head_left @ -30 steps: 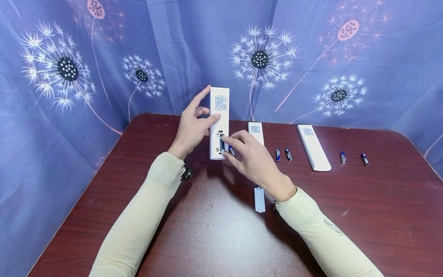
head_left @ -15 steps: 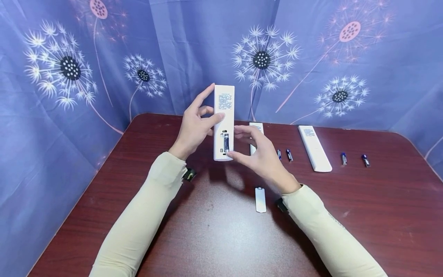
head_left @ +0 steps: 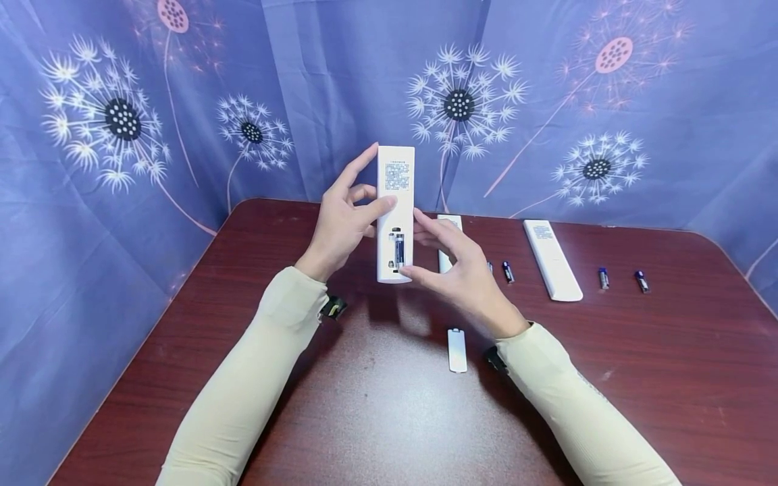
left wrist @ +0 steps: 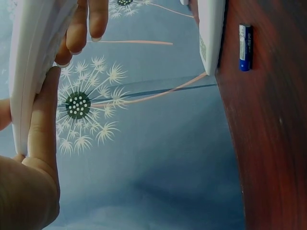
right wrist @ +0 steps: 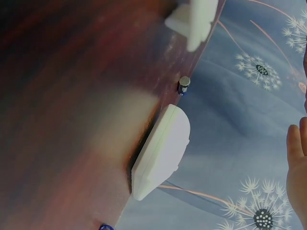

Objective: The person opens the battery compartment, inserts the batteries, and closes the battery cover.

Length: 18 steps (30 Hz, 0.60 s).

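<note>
Left hand holds the remote upright above the worktop, back side toward the camera: thumb across its back, fingers curled round its left edge, index finger stretched up along that edge. In the left wrist view the same fingers wrap the remote edge.

Battery bay at the remote's lower end is open, with one battery seated in the right slot. Can't tell whether the left slot is filled.

Right hand is at the remote's lower right: thumb tip touches the bottom right corner, fingers spread and relaxed just right of the remote, one fingertip at its right edge. Not clamped on anything.

Relative to the held remote:
- Cover lies flat on the worktop below and slightly right, near the right wrist.
- Second remote lies just right, behind the right hand, partly hidden.
- Loose battery right of that; another beside it is mostly hidden by the hand.
- Third remote further right, face down.
- Two more batteries at far right, apart from each other.

Blue dandelion-print curtain hangs behind the worktop.
</note>
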Available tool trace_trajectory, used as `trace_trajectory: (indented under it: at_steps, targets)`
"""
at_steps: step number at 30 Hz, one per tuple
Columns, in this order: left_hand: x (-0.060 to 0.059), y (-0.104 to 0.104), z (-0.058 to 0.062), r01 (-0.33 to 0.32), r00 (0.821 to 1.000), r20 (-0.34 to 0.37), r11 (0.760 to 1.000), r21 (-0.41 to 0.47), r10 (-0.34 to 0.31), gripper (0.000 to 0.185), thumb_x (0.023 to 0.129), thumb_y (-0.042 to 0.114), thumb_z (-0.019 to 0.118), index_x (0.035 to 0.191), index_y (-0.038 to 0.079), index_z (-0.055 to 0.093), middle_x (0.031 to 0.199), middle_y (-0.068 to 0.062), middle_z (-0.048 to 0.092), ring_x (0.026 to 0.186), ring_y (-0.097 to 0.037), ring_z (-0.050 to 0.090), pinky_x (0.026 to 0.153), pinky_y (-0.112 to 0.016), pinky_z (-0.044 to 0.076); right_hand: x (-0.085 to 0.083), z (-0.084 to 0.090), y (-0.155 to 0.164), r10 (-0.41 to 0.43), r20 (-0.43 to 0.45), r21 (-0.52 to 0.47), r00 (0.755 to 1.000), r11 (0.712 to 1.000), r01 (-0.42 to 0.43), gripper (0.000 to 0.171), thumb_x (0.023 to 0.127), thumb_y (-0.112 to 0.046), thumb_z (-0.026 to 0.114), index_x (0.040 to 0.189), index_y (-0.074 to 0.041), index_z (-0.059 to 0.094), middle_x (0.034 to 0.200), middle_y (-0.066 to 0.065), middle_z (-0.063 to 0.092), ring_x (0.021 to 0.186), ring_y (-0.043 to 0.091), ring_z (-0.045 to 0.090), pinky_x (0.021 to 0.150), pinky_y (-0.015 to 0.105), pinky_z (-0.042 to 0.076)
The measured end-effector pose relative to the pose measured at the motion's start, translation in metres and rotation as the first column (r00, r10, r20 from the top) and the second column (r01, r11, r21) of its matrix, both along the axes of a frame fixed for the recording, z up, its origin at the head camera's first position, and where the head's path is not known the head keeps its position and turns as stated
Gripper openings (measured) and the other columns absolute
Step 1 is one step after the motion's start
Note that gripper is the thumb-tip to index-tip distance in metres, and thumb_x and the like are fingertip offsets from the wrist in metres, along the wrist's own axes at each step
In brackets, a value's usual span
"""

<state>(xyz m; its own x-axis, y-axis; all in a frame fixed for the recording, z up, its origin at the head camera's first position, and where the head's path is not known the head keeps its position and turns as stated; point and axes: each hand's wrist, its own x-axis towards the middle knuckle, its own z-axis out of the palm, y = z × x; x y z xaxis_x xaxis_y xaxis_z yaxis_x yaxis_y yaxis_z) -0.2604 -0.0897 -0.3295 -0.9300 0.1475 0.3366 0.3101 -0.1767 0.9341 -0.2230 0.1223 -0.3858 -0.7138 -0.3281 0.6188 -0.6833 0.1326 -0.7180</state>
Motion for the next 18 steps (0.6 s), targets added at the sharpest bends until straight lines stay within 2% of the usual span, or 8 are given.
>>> trace_trajectory:
  at_steps: [7, 14, 18]
  targets:
    - [0.000, 0.001, 0.001, 0.023, 1.000, 0.006, 0.999, 0.023, -0.023, 0.078, 0.095, -0.010, 0.072, 0.161, 0.028, 0.050, 0.090, -0.017, 0.066, 0.081, -0.024, 0.067, 0.058, -0.037, 0.063, 0.002, 0.004, 0.000, -0.032, -0.038, 0.042, 0.999, 0.999, 0.034, 0.089, 0.080, 0.005, 0.092, 0.158, -0.014, 0.053, 0.134, 0.004, 0.066, 0.122, 0.022, 0.066, 0.109, 0.037, 0.049]
    - [0.002, 0.001, 0.001, 0.039, 0.999, -0.007, 0.999, 0.011, -0.039, 0.078, 0.096, -0.010, 0.071, 0.162, 0.025, 0.048, 0.091, -0.019, 0.067, 0.082, -0.025, 0.068, 0.059, -0.040, 0.063, 0.015, 0.020, -0.002, -0.030, -0.043, 0.054, 0.999, 0.998, 0.032, 0.082, 0.078, 0.013, 0.089, 0.152, 0.004, 0.054, 0.137, 0.017, 0.064, 0.123, 0.027, 0.065, 0.109, 0.050, 0.049]
    - [0.003, 0.000, 0.001, 0.040, 0.999, -0.014, 0.999, -0.004, -0.040, 0.078, 0.096, -0.010, 0.071, 0.163, 0.024, 0.047, 0.092, -0.019, 0.068, 0.082, -0.025, 0.069, 0.059, -0.039, 0.063, 0.009, 0.013, 0.001, -0.031, -0.029, 0.058, 0.999, 0.998, 0.033, 0.085, 0.077, 0.011, 0.091, 0.154, -0.001, 0.055, 0.139, 0.013, 0.064, 0.125, 0.025, 0.064, 0.111, 0.046, 0.047]
